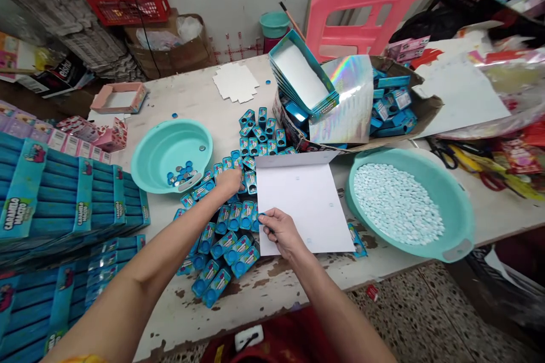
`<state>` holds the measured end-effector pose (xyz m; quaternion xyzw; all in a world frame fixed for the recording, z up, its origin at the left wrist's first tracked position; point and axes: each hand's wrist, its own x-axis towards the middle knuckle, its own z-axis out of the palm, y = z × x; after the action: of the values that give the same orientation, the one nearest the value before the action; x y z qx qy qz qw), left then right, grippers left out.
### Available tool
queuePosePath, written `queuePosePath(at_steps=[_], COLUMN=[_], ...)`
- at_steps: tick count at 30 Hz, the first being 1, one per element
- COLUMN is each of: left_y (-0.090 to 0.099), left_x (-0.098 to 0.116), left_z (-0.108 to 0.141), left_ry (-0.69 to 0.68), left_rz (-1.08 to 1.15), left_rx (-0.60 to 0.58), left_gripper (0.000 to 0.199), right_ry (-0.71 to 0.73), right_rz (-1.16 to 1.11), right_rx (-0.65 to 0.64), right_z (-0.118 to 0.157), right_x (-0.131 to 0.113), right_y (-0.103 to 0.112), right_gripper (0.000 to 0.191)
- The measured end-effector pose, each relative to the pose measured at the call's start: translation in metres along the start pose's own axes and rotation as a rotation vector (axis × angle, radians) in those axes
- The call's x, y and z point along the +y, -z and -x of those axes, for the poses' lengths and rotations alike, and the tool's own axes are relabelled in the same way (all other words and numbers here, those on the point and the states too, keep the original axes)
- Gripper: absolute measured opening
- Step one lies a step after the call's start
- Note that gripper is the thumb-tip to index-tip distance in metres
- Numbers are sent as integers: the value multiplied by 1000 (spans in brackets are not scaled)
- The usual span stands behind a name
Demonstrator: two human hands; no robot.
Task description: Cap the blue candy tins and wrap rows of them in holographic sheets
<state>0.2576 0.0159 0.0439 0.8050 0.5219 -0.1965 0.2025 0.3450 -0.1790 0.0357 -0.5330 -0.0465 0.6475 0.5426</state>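
Many small blue candy boxes point(234, 216) with round openings or caps lie close together in the middle of the table. My left hand point(230, 181) reaches in among the boxes at the back of this group. Its fingers are curled down, and what they grip is hidden. Over the left edge of a white sheet of card point(303, 201) is my right hand point(280, 231), thumb and fingers pinched together. Something small and dark may sit between them, too small to name. To the left, a turquoise basin point(147, 150) holds blue caps and silvery discs point(184, 173).
A turquoise basin point(462, 210) of pale blue candies stands at right. Behind the card, a carton point(426, 116) holds blue boxes, with stacked blue trays point(298, 68) at its edge. Packed blue displays point(63, 187) rise at left. Scissors point(443, 153) lie far right, near a pink stool point(353, 0).
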Motion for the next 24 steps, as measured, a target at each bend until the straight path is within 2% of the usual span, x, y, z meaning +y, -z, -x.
queuePosePath(at_steps=[2,4,7,9,11,13,15,17,19,24], left_y=[-7,-20,-41,-47,-45,-35,-22,-12,-5,-6], left_x=[-3,-4,-3,-5,-9,-11,-9,-1,10,37], left_z=[26,58,98,106,97,76,51,27,8,-21], left_ry=[-70,-199,-337,-314,-230,-160,-126,-109,-87,-68], left_rz=[143,411,749,850,867,758,482,184,9,-124], left_rx=[93,91,-87,-168,-158,-69,23,57,33,-66], left_gripper=[35,34,34,28,19,12,12,13,15,28], right_ry=[60,121,155,136,118,104,77,41,8,-70], right_rz=[77,150,215,191,111,13,-48,-80,-100,-181], right_rx=[67,111,83,33,10,17,34,53,71,110], right_z=[-2,-3,-2,0,5,14,25,38,50,66], right_x=[0,1,4,4,3,2,3,5,9,19], right_y=[-1,-3,-8,-9,-6,2,14,27,39,63], right_gripper=[31,30,31,34,37,37,36,35,34,35])
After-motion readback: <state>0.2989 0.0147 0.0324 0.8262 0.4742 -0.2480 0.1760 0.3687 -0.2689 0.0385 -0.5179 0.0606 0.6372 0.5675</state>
